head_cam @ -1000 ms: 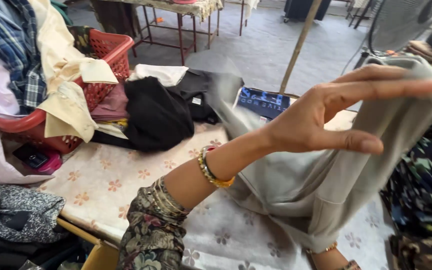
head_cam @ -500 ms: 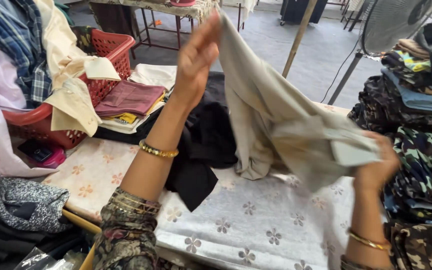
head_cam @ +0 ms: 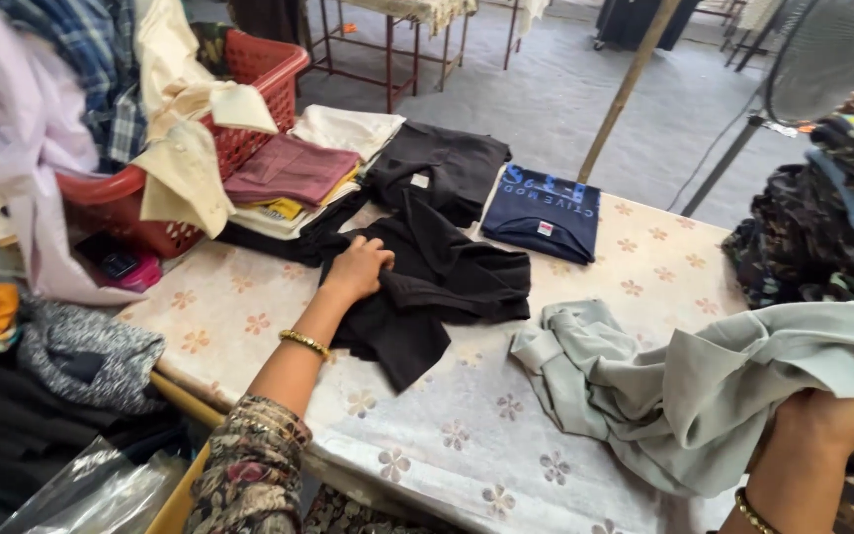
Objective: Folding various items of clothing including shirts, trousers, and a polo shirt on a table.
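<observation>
My left hand (head_cam: 356,269) grips the edge of a crumpled black garment (head_cam: 437,287) lying in the middle of the table (head_cam: 447,435), which has a white flowered cover. My right hand (head_cam: 842,415) at the right edge clutches a pale grey-green garment (head_cam: 684,391); its far end trails down onto the table next to the black one. A gold bangle sits on each wrist.
A folded dark blue shirt (head_cam: 544,211) and a folded black garment (head_cam: 442,168) lie at the table's far side beside a stack of folded maroon and cream clothes (head_cam: 289,178). A red basket (head_cam: 200,148) overflowing with clothes stands left. Piles of clothes (head_cam: 832,208) rise at right.
The grey-green garment was held up with both hands; it has come down to the table. My left hand let go of it and took hold of the black garment.
</observation>
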